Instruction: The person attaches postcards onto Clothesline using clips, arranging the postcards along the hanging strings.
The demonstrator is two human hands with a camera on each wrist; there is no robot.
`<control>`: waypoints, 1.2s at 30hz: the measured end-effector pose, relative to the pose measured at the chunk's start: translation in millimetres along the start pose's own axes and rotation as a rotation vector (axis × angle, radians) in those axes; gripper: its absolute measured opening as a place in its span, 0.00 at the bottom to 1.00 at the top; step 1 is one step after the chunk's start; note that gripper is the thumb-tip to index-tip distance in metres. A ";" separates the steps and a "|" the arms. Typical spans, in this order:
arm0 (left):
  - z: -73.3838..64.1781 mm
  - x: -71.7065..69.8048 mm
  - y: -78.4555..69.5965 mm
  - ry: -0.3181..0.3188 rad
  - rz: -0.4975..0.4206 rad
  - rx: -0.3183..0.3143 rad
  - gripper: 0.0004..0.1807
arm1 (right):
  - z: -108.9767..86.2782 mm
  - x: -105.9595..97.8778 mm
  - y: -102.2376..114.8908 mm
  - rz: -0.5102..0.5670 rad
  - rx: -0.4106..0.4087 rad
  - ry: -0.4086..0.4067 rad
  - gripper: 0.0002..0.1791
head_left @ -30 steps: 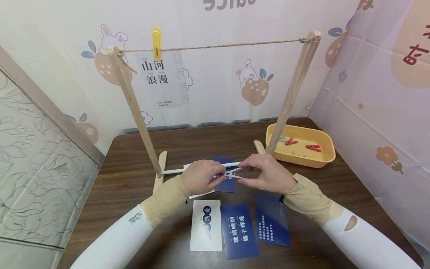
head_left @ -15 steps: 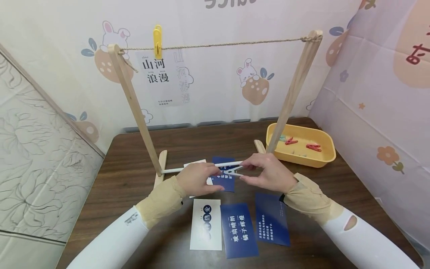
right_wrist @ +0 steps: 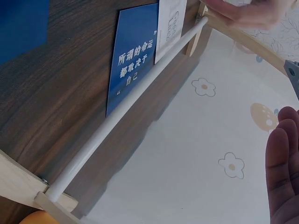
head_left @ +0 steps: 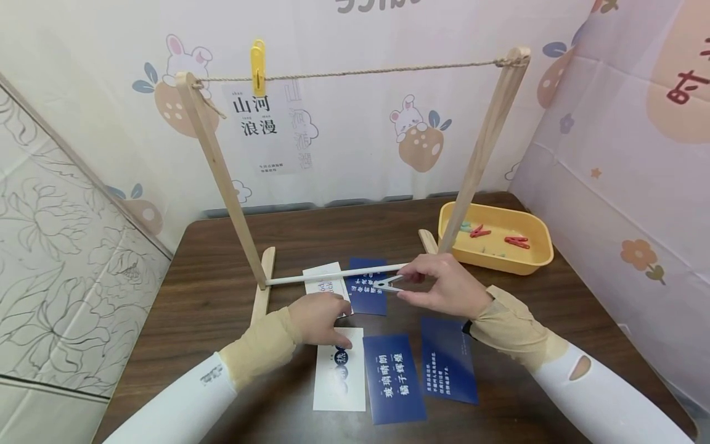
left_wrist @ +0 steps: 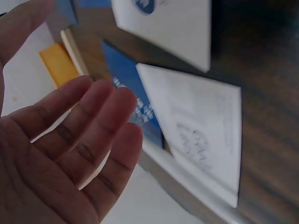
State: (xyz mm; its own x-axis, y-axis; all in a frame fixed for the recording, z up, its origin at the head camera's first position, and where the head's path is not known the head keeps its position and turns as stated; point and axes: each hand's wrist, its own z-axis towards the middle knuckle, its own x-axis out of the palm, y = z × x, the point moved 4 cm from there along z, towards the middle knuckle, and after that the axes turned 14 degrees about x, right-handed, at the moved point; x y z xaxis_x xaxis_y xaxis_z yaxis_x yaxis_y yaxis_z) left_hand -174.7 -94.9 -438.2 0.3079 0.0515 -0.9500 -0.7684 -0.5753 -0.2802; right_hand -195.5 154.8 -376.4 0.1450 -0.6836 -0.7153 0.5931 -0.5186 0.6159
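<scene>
the right hand (head_left: 444,287) pinches the gray clip (head_left: 389,283) by its splayed legs over the desk (head_left: 194,277), probably to leave its nose free; the left hand (head_left: 317,317), loose and empty, hovers near the white card (head_left: 333,394).

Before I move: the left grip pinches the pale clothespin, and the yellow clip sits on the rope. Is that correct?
Not quite: in the head view the right grip pinches the pale clothespin; the left grip is empty. The yellow clip does sit on the rope.
</scene>
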 end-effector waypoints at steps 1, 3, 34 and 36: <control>-1.1 3.2 0.5 0.010 0.007 -0.007 0.32 | 0.0 -0.2 -0.1 0.001 -0.003 0.002 0.17; -3.1 8.7 1.2 0.023 0.013 -0.024 0.32 | 0.0 -0.1 -0.6 0.002 -0.003 0.006 0.17; -7.6 35.9 -0.5 0.079 0.125 -0.088 0.36 | -4.5 -3.4 -3.0 0.026 -0.008 -0.037 0.19; -7.8 35.6 -1.0 0.078 0.125 -0.089 0.35 | -4.6 -3.8 -2.7 0.029 -0.009 -0.038 0.19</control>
State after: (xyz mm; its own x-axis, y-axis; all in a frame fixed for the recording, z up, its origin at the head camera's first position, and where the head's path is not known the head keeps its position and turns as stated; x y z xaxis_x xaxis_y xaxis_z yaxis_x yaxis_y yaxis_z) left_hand -158.6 -98.8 -470.6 0.2588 -0.0866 -0.9620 -0.7519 -0.6433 -0.1443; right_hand -194.0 161.2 -376.8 0.1325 -0.7174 -0.6840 0.5958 -0.4939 0.6333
